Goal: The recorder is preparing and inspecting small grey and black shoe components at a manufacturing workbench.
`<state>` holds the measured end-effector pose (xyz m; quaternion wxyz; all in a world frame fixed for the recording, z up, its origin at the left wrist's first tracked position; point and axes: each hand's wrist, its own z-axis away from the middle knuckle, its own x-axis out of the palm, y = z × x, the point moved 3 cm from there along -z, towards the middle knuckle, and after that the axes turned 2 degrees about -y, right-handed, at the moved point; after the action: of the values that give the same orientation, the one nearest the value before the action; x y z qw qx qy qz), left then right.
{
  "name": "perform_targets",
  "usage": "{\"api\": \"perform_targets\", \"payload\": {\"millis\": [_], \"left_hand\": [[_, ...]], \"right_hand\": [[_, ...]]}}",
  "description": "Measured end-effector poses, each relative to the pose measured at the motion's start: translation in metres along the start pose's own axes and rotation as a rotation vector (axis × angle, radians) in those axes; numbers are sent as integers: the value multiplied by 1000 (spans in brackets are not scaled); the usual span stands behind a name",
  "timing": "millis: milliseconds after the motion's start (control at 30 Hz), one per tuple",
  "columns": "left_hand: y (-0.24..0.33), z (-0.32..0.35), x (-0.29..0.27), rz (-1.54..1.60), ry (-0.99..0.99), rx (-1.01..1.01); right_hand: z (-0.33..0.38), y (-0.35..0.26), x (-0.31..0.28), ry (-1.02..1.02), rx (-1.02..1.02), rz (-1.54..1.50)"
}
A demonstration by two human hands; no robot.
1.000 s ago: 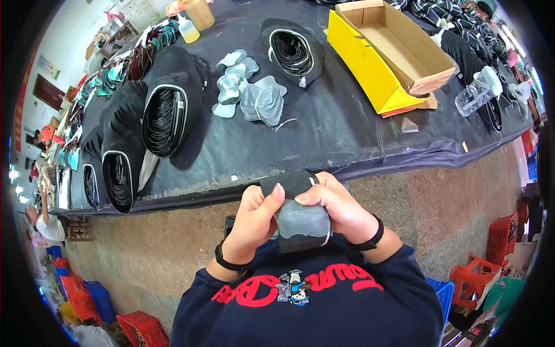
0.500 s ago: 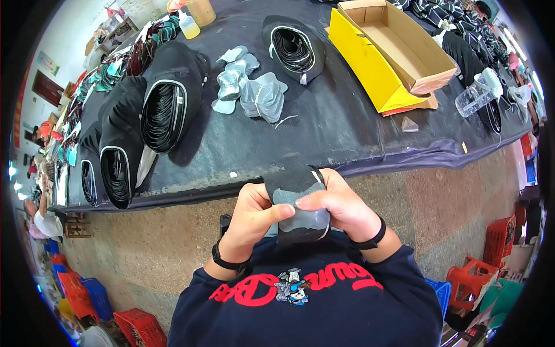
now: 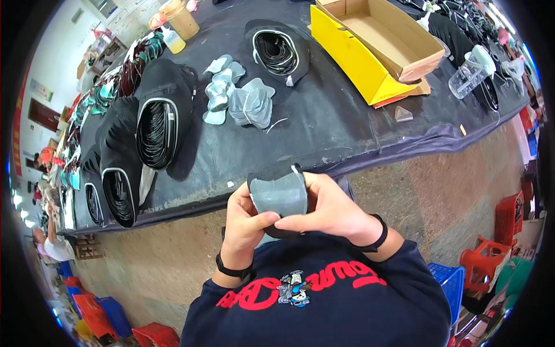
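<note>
Between my two hands, over the near edge of the table, is a curved black fabric piece (image 3: 270, 173) with a short white strip at its upper right. On its face lies a smooth grey translucent sheet (image 3: 280, 195). My left hand (image 3: 241, 222) grips the left side, its thumb pressed at the lower edge of the sheet. From the right, my right hand (image 3: 332, 209) holds the other side, with its thumb tip close to the left thumb. The fingers behind the black piece are hidden.
Loose grey sheets (image 3: 252, 104) lie piled on the dark-covered table (image 3: 329, 130). Nested black fabric stacks (image 3: 277, 52) stand behind them and at left (image 3: 159, 130). Farther off are a yellow box (image 3: 347, 58), a clear plastic cup (image 3: 465, 81) and a squeeze bottle (image 3: 172, 39).
The black piece has tilted, so its grey sheet shows more fully and flatter. Both thumbs have slid from the sheet's middle to its lower edge. The view has shifted slightly.
</note>
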<state>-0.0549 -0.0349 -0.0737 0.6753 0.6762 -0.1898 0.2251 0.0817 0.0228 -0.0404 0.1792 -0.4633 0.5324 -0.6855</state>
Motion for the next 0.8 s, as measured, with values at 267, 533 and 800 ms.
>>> {"api": "perform_targets", "payload": {"millis": [267,533,800], "left_hand": [[-5,6,-5,-52,-53,65],[10,9,12,-226,-92,-14],[5,13,21,-634,-130,-157]], "right_hand": [[5,11,2,-75,-43,34],[8,19,-11,-118,37,-5],[18,5,-41,284,-143,605]]}}
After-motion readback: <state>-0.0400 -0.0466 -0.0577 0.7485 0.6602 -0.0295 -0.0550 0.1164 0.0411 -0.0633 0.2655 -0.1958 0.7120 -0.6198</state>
